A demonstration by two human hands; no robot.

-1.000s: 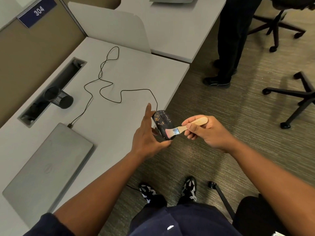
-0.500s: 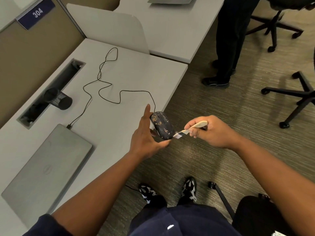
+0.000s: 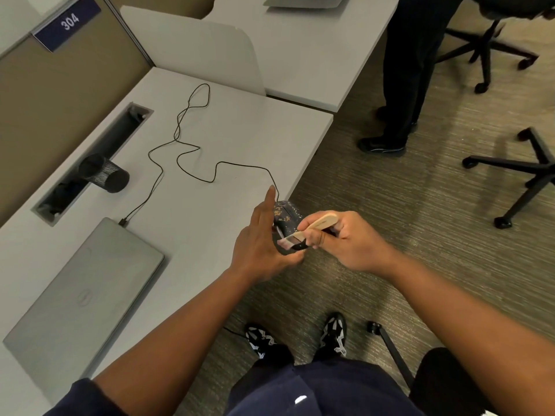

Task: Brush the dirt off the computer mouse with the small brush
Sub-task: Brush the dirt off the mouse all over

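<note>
Left hand [image 3: 258, 244] holds dirty mouse [image 3: 285, 216]; right hand [image 3: 345, 241] presses brush [image 3: 312, 228] against it.

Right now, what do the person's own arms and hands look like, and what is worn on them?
Both forearms are bare. The left hand and right hand wear no gloves, and no rings or watch show. A dark navy sleeve shows on the left upper arm at the frame's bottom edge. The right arm's sleeve lies out of view.

Mouse [image 3: 285, 216] underside (behind the hands [image 3: 258, 247]), bristles blurred
</note>
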